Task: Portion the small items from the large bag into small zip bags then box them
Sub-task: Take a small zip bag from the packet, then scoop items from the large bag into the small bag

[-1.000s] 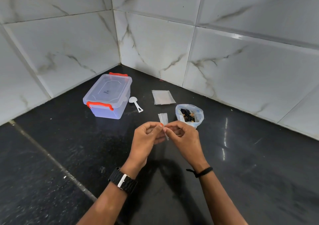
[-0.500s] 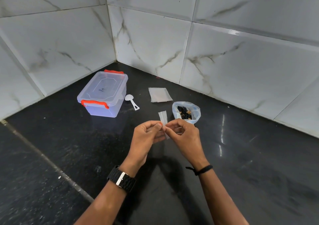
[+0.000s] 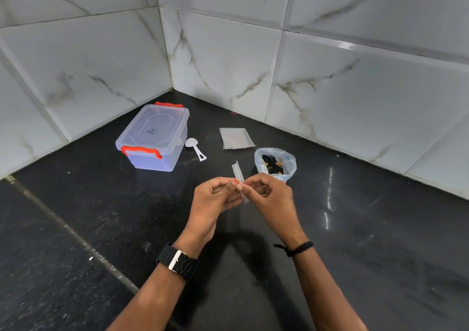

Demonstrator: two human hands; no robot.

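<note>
Both hands hold one small clear zip bag (image 3: 238,173) edge-on above the black counter. My left hand (image 3: 215,198) pinches it from the left and my right hand (image 3: 269,196) pinches it from the right, fingertips meeting at its middle. Just behind my right hand stands the large open bag (image 3: 276,163) with dark and tan small items inside. A flat stack of empty zip bags (image 3: 236,138) lies farther back. The clear plastic box (image 3: 154,138) with orange latches sits shut at the left. A white plastic scoop (image 3: 195,147) lies beside it.
The black stone counter (image 3: 355,229) ends at white marble-tiled walls (image 3: 228,59) that meet in a corner behind the box. A pale seam (image 3: 76,234) crosses the counter at the left.
Both hands stay pinched on the small zip bag in nearly the same place. The camera view has shifted slightly; nothing on the counter has moved.
</note>
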